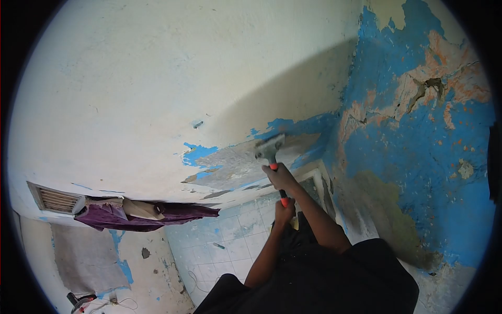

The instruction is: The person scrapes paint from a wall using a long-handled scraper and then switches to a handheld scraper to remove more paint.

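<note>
Both hands grip one long-handled scraper with a wide metal head [270, 148] and a black and red handle [283, 197]. My right hand [281, 177] is closed round the upper handle, just below the head. Lower down, near the handle's end, my left hand [285, 210] is wrapped round it. The scraper's head lies against or very near the white wall [157, 78], over a grey patch [240, 162] where paint has come off. Blue paint [198, 153] shows around that patch. The blade edge is slightly blurred.
To the right is a blue wall [371, 152] with peeled paint and a deep crack [426, 91]. A purple cloth [120, 215] hangs by a vent grille [55, 200] at left. Below are a tiled floor [238, 225], a small green tool [219, 245] and a power tool [81, 301] with cord.
</note>
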